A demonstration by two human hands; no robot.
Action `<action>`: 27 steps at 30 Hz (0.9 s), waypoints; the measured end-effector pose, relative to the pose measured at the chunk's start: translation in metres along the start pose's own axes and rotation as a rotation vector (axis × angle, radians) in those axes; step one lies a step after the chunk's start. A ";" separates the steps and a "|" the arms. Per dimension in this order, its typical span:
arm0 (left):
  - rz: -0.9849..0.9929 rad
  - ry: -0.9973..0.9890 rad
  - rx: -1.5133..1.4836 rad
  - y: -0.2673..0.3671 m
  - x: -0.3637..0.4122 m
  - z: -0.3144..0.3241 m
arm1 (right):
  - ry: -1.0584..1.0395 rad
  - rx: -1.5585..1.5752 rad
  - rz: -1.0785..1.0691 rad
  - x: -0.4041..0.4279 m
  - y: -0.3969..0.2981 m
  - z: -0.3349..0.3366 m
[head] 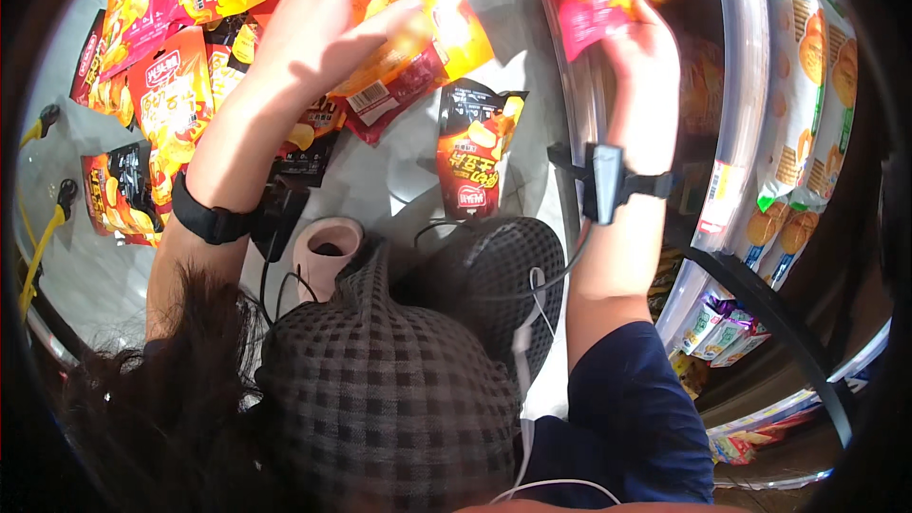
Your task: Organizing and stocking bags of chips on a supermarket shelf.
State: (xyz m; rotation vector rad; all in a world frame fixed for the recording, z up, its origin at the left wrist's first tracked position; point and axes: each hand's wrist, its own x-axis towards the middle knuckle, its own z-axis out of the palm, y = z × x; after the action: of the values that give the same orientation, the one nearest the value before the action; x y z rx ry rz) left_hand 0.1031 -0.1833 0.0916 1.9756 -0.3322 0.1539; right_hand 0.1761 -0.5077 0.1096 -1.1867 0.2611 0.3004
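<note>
My right hand [638, 39] is shut on an orange and pink snack bag [595, 3] at the top, beside the shelf on the right. My left hand [335, 32] reaches over a pile of snack bags, its thumb stretched across an orange and red bag [452, 32]; whether it grips anything is unclear, as its fingertips run out at the top edge. A black and red potato chip bag [474, 149] lies by itself on the grey floor, near my knee. More orange, red and black bags [171, 100] overlap at the left.
Shelves with clear front rails [737, 85] rise at the right, holding biscuit packs [798, 85] and small packets [719, 331]. Yellow rods with black ends [50, 228] stand at the far left. A pink shoe [326, 249] and my checked trousers fill the lower middle. Cables run by both wrists.
</note>
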 end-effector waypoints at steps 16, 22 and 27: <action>0.028 -0.188 0.338 -0.113 -0.048 0.004 | 0.386 -0.485 -0.281 0.146 -0.018 -0.111; 0.023 -0.198 0.331 -0.112 -0.046 0.002 | 0.496 -0.506 -0.358 0.184 -0.032 -0.140; -0.011 -0.217 0.347 -0.110 -0.048 0.002 | 0.557 -0.484 -0.430 0.216 -0.038 -0.144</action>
State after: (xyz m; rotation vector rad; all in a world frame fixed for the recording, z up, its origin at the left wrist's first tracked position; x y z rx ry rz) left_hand 0.0900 -0.1351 -0.0176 2.3443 -0.4586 -0.0127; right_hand 0.3854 -0.6355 0.0151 -1.7575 0.4196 -0.3765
